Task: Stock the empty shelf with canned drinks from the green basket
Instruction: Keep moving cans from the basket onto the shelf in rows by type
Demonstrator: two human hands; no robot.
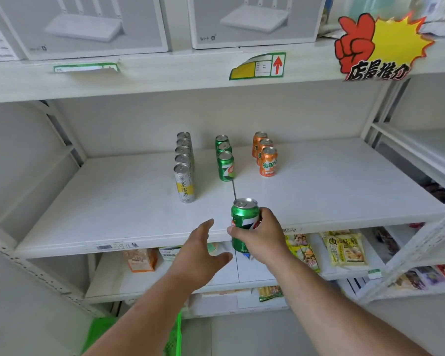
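Placement step in hand: right hand grips a green can at the shelf edge, left hand spread, empty; next, seat it upright at six o'clock of the green row (three cans deep).

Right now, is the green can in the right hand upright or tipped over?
Upright. The green 7-Up can shows its silver top facing up, held in the right hand at the shelf front edge.

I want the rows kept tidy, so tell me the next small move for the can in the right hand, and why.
Probably carry the green can forward and set it upright in front of the green row. The right hand grips it at the shelf's front edge, and that row of three matching cans has bare shelf before it. The left hand is open and holds nothing.
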